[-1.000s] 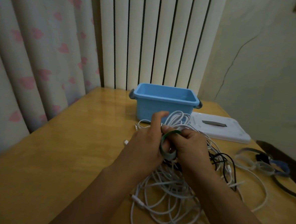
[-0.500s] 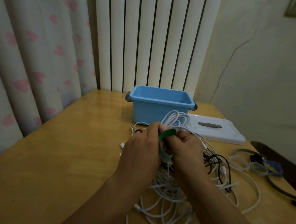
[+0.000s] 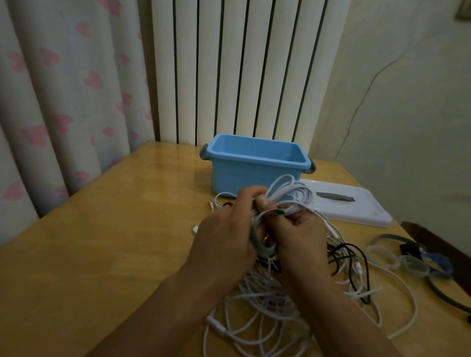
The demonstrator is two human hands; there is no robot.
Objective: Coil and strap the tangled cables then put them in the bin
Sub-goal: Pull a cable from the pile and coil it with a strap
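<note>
A coil of white cable [image 3: 285,194] is held up above the table between both hands. My left hand [image 3: 225,238] grips the coil from the left, thumb on top. My right hand [image 3: 302,237] pinches a green strap [image 3: 258,241] that loops around the coil's lower part. Below and to the right lies a tangle of white cables [image 3: 270,313] and black cables [image 3: 348,257]. The open blue bin [image 3: 257,163] stands just behind the hands and looks empty.
The bin's white lid [image 3: 351,204] lies flat to the right of the bin. Several loose straps [image 3: 406,257] lie near the table's right edge. The wooden table [image 3: 101,239] meets a curtain on the left and a radiator behind.
The hands have stayed together on the coil. The strap has been drawn further round the coil, with its green end now under my right thumb at the top.
</note>
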